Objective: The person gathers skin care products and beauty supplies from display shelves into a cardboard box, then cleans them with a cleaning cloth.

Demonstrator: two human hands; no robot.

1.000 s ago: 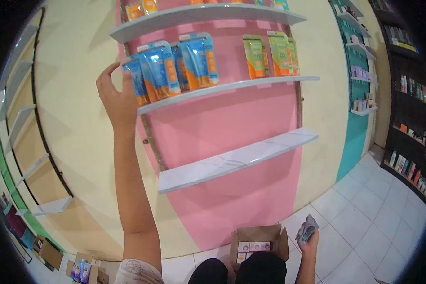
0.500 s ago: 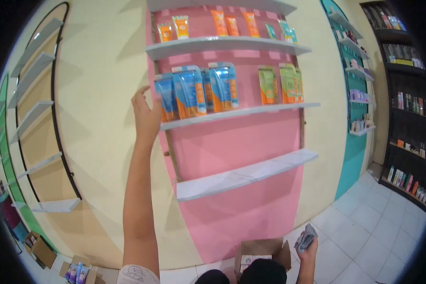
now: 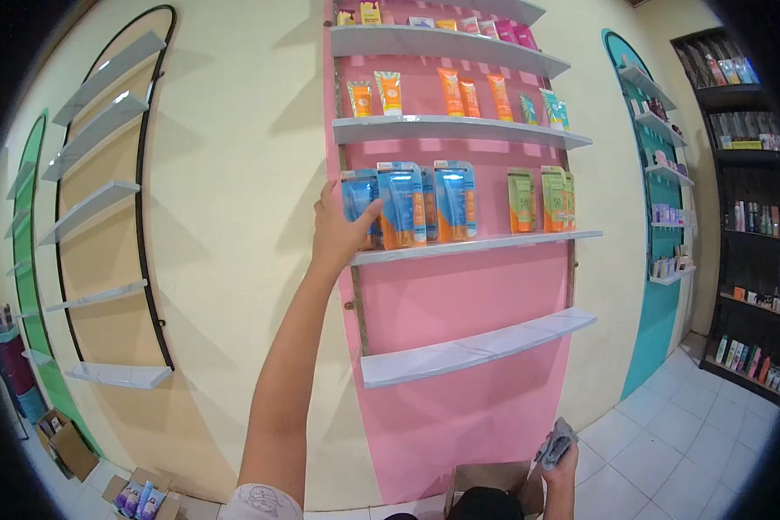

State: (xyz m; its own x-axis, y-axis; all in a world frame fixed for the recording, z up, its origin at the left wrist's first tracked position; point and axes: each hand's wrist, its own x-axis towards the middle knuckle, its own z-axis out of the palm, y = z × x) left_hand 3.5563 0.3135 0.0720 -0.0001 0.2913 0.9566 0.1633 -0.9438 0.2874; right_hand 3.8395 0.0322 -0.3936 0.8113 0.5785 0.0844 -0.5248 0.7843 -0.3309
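Note:
My left hand point(image 3: 342, 232) is at the left end of a marbled shelf point(image 3: 485, 247). Its thumb lies across the front of the leftmost blue-and-orange tube pack point(image 3: 360, 192), with the fingers around the pack's left side, partly hidden. That pack stands upright on the shelf. Right beside it are more blue tube packs point(image 3: 400, 204), and green-and-orange tube packs point(image 3: 522, 201) stand farther right. Low at the right, my right hand point(image 3: 561, 472) is closed around a crumpled grey cloth point(image 3: 556, 442).
Orange tubes point(image 3: 451, 91) and teal tubes stand on the shelf above point(image 3: 459, 130). Below is a lower marbled shelf point(image 3: 481, 348). An open cardboard box point(image 3: 494, 477) sits on the floor near me; another box point(image 3: 143, 498) holds purple packs. A dark rack point(image 3: 745, 234) stands far right.
My left hand has moved from beside the leftmost blue pack onto it, thumb now over its front. The view has shifted left and upward. The cloth stays in my right hand.

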